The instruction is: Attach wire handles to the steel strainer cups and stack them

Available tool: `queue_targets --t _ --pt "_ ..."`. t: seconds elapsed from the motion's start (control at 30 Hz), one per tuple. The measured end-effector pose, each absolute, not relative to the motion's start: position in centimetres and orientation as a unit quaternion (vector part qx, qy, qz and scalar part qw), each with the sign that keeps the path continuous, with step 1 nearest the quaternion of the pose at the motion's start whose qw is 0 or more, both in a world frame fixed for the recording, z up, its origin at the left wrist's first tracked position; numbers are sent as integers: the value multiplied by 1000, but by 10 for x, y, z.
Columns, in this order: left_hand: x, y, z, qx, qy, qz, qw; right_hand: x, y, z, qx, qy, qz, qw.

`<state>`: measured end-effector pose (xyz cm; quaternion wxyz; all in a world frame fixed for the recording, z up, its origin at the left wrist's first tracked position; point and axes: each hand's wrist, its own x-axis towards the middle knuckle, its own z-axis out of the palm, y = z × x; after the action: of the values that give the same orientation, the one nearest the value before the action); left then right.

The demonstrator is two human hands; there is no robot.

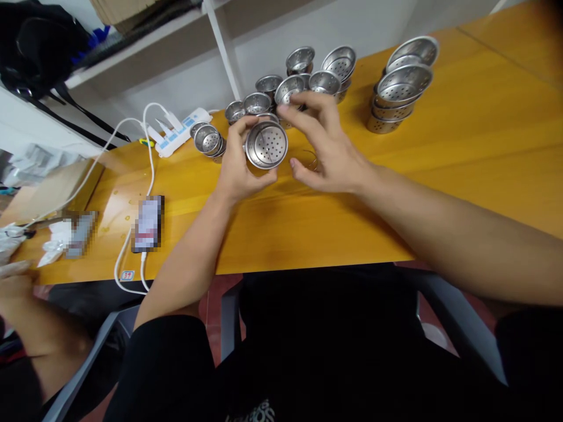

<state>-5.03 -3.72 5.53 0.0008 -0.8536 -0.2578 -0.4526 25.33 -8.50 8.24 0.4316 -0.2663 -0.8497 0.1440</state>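
Observation:
My left hand grips a round perforated steel strainer cup, its open mouth tilted towards me above the yellow table. My right hand hovers just right of the cup with fingers spread and curled, fingertips near the cup's upper rim, holding nothing I can make out. A thin wire ring lies on the table under the right palm. Behind the hands stand several more small strainer cups.
A stack of larger strainer bowls stands at the back right. A white power strip with cables and a phone lie at left. Another person's arm shows at the left edge. A chair frame sits below me.

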Motion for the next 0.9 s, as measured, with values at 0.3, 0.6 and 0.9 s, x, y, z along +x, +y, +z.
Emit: queue_targets --t 0.3,0.6,0.9 --pt "-54 -52 69 -886 -220 -409 -7 246 -74 68 -206 -889 125 389" --pt "-51 -53 62 -872 -260 -414 33 253 -73 71 -219 -872 126 419" --pt "-61 -45 64 -893 -253 -373 11 262 -66 74 -185 -868 157 433"
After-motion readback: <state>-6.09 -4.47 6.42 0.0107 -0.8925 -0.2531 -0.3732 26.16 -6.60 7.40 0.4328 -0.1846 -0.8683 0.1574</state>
